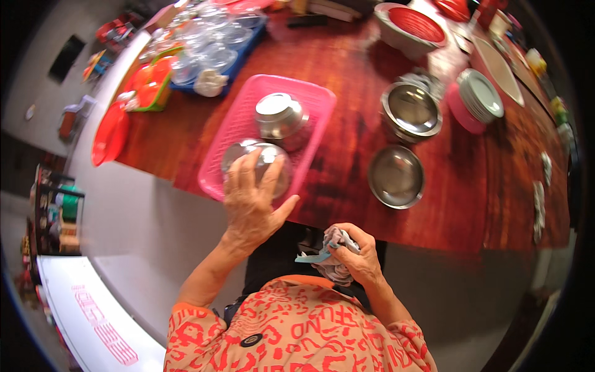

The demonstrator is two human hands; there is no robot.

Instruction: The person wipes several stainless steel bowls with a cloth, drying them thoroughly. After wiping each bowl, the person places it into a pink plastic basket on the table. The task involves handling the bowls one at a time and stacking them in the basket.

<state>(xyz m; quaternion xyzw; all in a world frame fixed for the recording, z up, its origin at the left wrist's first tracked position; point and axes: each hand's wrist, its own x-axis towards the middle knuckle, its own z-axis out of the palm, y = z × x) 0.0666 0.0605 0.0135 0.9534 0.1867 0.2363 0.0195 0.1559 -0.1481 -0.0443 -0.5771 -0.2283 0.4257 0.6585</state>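
My left hand (251, 204), fingers spread, is over an upturned stainless steel bowl (278, 176) at the near end of a pink plastic basket (320, 100). Whether the fingertips touch the metal is hard to tell. Another group of upturned steel bowls (280, 114) sits behind it in the same basket. In front of my body, just off the table edge, my right hand (360, 255) grips a crumpled greyish cloth (332, 272) with a light blue edge. To the right, a steel bowl (396, 176) rests face up on the table, and stacked steel bowls (412, 109) stand beyond it.
The reddish wooden table (344, 186) ends just before me. A blue tray (239, 65) of clear glasses and an orange-and-green basket (151, 83) are at the far left. White plates (481, 95) stack at the right. A colander (409, 28) with a red inside stands behind.
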